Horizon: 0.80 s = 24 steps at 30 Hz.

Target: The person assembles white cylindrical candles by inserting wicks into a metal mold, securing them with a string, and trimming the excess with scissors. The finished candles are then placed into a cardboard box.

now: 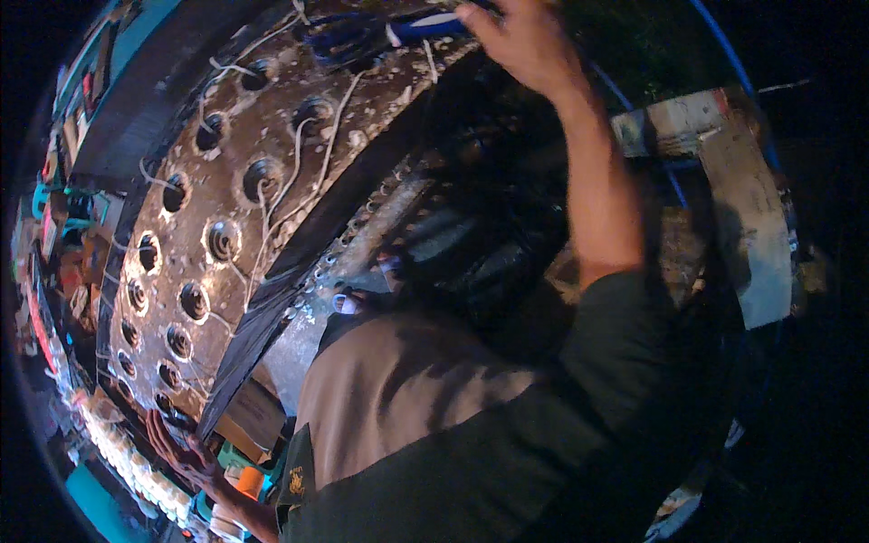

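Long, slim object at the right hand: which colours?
Long, slim object: blue and white, best in the head view.

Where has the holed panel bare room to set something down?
Between two rows of holes, the brown panel shows a narrow, mostly bare strip. Crowded: the top, by the right hand and blue object; the right side, strung with white cords; the lower end, by the left hand.

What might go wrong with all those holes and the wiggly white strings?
The white cords trail loosely across the brown surface, so one might snag on something and get tugged. The pale crumbs scattered there could fall into the round holes. The blue and white thing at the right hand might slip, though the picture's edge cuts off the fingers, so I can't tell how firm the grip is.
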{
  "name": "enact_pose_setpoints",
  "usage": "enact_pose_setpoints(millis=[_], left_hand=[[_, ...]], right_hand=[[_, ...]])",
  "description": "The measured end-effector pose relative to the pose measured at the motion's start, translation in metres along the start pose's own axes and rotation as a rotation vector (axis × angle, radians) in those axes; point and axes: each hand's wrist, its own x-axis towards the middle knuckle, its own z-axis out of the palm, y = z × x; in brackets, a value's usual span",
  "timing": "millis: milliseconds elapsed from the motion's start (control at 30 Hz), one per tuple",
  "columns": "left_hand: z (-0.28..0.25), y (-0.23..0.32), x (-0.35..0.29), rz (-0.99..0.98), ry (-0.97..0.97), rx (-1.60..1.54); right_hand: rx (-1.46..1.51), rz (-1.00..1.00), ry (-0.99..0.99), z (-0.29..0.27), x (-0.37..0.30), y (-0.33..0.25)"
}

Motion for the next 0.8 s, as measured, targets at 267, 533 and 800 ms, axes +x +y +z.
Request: enact_pose_setpoints(millis=[267, 533, 800], left_hand=[[0.037, 0.043, 0.021, 0.054, -0.152, -0.183], [0.079, 0.084, -0.002, -0.081, -0.635, -0.302], [0.111, 0.108, -0.008, -0.362, -1.092, -0.167]], right_hand=[[0.988, 1.570, 0.813, 0.151, -0.231, -0.047], [0.827, 1.606, 0.330, 0.129, -0.290, -0.045], [0.580, 1.555, -0.069, 0.072, -0.339, -0.014]])
